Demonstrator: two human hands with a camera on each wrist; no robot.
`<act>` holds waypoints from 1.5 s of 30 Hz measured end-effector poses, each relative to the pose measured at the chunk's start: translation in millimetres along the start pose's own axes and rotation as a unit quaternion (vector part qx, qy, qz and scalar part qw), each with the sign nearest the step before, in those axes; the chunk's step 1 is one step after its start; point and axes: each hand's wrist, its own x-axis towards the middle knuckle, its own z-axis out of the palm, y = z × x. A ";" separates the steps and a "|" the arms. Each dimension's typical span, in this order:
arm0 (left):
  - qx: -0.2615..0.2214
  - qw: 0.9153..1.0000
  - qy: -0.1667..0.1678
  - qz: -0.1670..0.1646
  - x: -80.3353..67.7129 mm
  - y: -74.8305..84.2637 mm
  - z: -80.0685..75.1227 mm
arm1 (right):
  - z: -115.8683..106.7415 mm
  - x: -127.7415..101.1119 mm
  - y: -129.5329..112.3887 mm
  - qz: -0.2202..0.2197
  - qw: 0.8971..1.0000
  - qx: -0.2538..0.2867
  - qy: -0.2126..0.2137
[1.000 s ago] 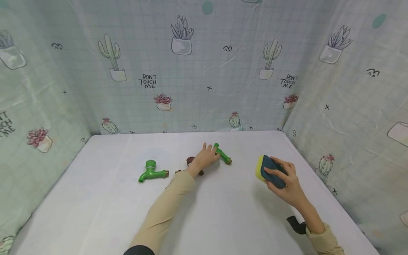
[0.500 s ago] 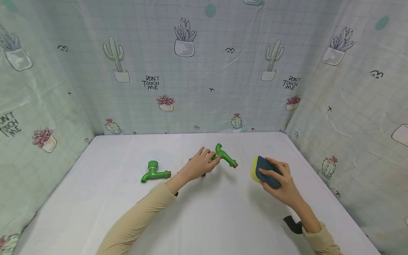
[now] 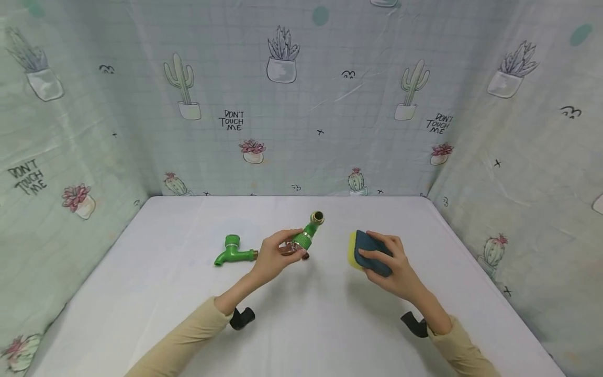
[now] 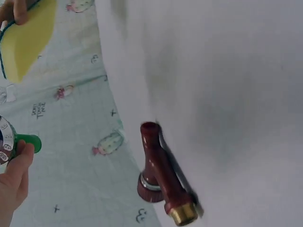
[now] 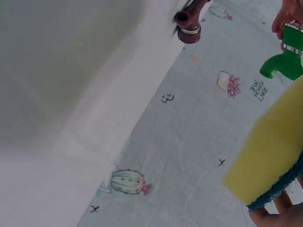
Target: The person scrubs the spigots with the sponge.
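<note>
A green tap (image 3: 307, 235) is gripped by the left hand (image 3: 273, 256) and held lifted above the middle of the white table (image 3: 141, 293), its brass end tipped toward one o'clock. At three o'clock from it, well apart, a yellow-and-blue sponge (image 3: 365, 254) is clasped by the right hand (image 3: 393, 267). A second green tap (image 3: 233, 253) lies at nine o'clock of the left hand, and a dark red tap (image 4: 161, 177) is seen on the table beneath it.

White table (image 3: 141, 293) within pale green cactus-print curtain walls (image 3: 301, 115), "DON'T TOUCH ME" lettering.
</note>
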 end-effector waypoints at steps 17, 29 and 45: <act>-0.371 0.895 -0.120 -0.215 -3.2 15.8 2.8 | 25.9 33.4 -23.1 -0.021 0.999 0.022 0.012; -0.354 0.893 -0.089 -0.262 -1.2 21.4 5.1 | 36.0 34.4 -32.3 -0.029 0.999 -0.019 0.015; -0.362 0.895 0.008 -0.259 -7.7 22.7 2.6 | 44.8 37.4 -42.4 -0.008 1.000 -0.022 0.017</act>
